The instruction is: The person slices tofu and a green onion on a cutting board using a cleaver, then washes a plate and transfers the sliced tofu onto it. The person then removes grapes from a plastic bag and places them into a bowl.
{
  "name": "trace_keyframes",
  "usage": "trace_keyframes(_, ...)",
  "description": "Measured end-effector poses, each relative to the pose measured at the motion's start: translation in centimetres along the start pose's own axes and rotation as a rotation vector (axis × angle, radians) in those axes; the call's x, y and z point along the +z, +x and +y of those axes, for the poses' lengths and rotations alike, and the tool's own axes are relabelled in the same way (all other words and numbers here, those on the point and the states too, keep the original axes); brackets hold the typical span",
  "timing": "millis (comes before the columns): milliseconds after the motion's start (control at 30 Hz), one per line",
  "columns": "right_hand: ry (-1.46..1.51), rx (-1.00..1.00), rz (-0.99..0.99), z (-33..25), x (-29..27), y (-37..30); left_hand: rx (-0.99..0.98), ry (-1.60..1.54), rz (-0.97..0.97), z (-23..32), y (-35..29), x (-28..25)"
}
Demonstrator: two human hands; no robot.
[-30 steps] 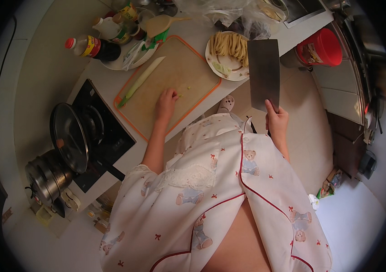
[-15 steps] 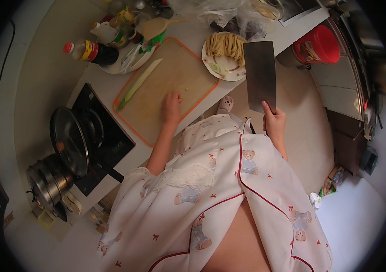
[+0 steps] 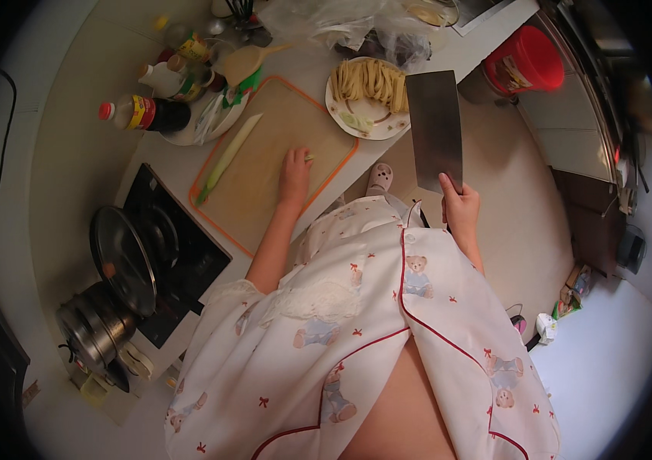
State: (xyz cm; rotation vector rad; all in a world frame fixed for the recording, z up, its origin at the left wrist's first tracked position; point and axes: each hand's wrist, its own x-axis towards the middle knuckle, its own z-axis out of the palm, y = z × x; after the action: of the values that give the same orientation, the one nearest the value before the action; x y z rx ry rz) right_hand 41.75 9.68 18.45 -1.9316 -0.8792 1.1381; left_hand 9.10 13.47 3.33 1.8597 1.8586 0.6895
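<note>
My right hand [image 3: 460, 207] grips the handle of a cleaver [image 3: 435, 130], whose broad dark blade points upward, off the counter's edge. On the orange-rimmed cutting board [image 3: 268, 138] rests my left hand [image 3: 294, 176], its fingers curled together. A small pale-green scallion piece [image 3: 310, 157] shows at those fingertips. Farther left on the board lies a long scallion stalk [image 3: 231, 157], white at one end and green at the other, apart from my hand. Beyond the board's right corner stands a patterned plate [image 3: 380, 132] with cut yellowish strips [image 3: 368, 83] and some pale-green slices [image 3: 357, 121].
Sauce bottles [image 3: 150, 113] and a plate with plastic bags [image 3: 188, 132] stand at the back left. Left of me are a black cooktop [image 3: 203, 268], a glass lid [image 3: 121, 257] and a steel pot [image 3: 96, 326]. A red bucket [image 3: 529, 61] stands at the right.
My left hand has shifted slightly across the board, and the small green piece that lay apart now meets its fingertips. The cleaver stays raised in my right hand. The view has tilted a little.
</note>
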Motion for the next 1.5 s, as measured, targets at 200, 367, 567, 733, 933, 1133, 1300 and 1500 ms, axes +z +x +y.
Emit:
trace_keyframes(200,0.036,0.019,0.032,0.7,-0.5,0.6,0.130,0.131,-0.095,-0.8,0.8,0.2)
trace_keyframes(367,0.048,0.022,0.057,1.0,-0.6,1.0,0.241,0.172,-0.205,-0.5,1.6,-0.5)
trace_keyframes(567,0.069,0.021,0.081,1.5,-1.0,1.3,-0.068,-0.284,-0.322,-2.0,2.7,-1.4)
trace_keyframes(733,0.064,0.020,0.098,1.4,-1.5,1.4,-0.350,-0.679,-0.300,-2.3,5.1,-1.1)
trace_keyframes(933,0.067,0.054,0.100,1.6,-2.3,1.6,-0.150,-0.708,-0.311,5.4,11.0,0.4)
trace_keyframes(1133,0.059,0.067,0.101,1.4,-2.9,1.7,0.334,-0.051,-0.414,7.1,13.7,1.3)
trace_keyframes(1300,0.056,0.036,0.129,2.3,-3.1,2.3,0.095,0.010,-0.381,5.3,12.1,-2.1)
trace_keyframes(1500,0.041,0.022,0.096,0.7,-2.6,2.3,-0.037,0.044,-0.431,0.8,5.7,-3.1)
